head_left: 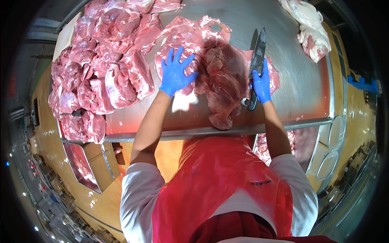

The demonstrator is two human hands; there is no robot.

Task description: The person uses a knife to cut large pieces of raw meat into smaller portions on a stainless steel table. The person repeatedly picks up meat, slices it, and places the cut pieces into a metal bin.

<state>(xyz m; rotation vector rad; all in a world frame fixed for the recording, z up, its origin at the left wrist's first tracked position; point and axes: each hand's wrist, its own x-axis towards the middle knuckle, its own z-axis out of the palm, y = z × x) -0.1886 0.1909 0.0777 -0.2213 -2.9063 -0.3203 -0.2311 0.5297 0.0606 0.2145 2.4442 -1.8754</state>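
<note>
My left hand (176, 75), in a blue glove, lies with fingers spread on pale pink meat (180, 36) at the middle of the steel table. My right hand (261, 85), also gloved in blue, grips a long dark knife (258, 48), its blade pointing toward the far edge. A large darker red cut of meat (221, 77) lies between my hands, its lower end close to the table's near rim. More pink meat shows beside and partly beneath the knife and my right hand.
Many raw cuts (113, 40) are heaped at the left, and fatty meat (308, 30) lies at the far right. A metal bin (85, 166) stands below the table at left, another container (302, 148) with meat below at right, beside the steel table's edge (182, 135).
</note>
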